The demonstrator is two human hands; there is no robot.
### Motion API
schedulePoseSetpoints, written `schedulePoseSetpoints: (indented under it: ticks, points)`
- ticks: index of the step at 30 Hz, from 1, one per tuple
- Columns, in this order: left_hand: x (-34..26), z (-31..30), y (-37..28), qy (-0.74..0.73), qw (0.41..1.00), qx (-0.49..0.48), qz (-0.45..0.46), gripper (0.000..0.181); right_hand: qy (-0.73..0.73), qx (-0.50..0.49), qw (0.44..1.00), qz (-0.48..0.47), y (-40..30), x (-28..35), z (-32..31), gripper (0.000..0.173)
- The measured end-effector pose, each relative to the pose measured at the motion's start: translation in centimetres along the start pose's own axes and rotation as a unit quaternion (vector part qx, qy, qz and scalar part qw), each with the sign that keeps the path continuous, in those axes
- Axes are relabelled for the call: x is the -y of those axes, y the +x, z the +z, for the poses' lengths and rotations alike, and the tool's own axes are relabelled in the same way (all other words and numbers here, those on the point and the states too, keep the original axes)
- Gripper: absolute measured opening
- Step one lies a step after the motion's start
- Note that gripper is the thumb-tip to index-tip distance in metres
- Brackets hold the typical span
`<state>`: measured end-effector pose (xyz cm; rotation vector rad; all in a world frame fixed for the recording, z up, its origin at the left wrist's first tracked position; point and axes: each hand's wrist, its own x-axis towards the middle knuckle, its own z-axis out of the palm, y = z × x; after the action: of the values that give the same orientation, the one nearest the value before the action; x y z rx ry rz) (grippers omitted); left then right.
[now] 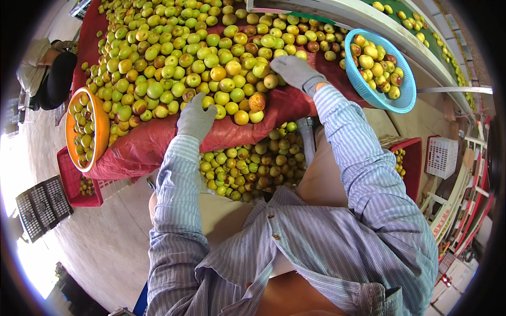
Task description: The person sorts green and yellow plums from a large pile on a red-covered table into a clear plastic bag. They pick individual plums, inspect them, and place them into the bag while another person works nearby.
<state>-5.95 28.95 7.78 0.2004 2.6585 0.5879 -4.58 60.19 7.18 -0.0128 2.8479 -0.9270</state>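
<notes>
Green, yellow and reddish-brown jujubes (pixel 156 90) cover the sloping red mesh cloth (pixel 233 132) before me. My left hand (pixel 197 117), in a grey glove, lies at the pile's front edge. Its thumb is apart from its fingers, and jujubes lie close to the fingertips. My right hand (pixel 297 72), gloved too, reaches in from the right, its fingers bent over jujubes at the pile's right side. Its palm is hidden, so I cannot see whether it holds one. Below the cloth, between my knees, more jujubes (pixel 253 168) fill a container whose rim is mostly hidden.
An orange basket (pixel 106 128) of jujubes stands at the left, a blue basket (pixel 411 93) of them at the right. Behind runs a green conveyor belt (pixel 433 49) with a pale frame. Crates (pixel 442 158) stand on the floor. A person (pixel 41 71) sits at far left.
</notes>
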Motion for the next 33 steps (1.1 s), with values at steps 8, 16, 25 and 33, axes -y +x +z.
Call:
schedulePoseSetpoints:
  ticks: [8, 16, 25, 33]
  points:
    - [-0.4, -0.5, -0.5, -0.054, 0.997, 0.052, 0.016, 0.064, -0.068, 0.105, 0.992, 0.027, -0.8, 5.1, 2.6, 0.070]
    - [3.6, 1.9, 0.5, -0.260, 0.949, 0.151, 0.101, 0.058, -0.147, 0.262, 0.952, -0.049, -3.5, 10.2, 0.9, 0.070]
    - [1.2, -2.5, -2.2, -0.290, 0.916, 0.241, 0.139, 0.017, 0.066, 0.396, 0.907, -0.125, -3.5, 9.2, -1.3, 0.042]
    - [1.1, -2.4, 0.1, -0.031, 0.995, -0.093, -0.009, 0.047, 0.009, 0.075, 0.997, 0.017, 2.1, 2.5, -0.3, 0.041]
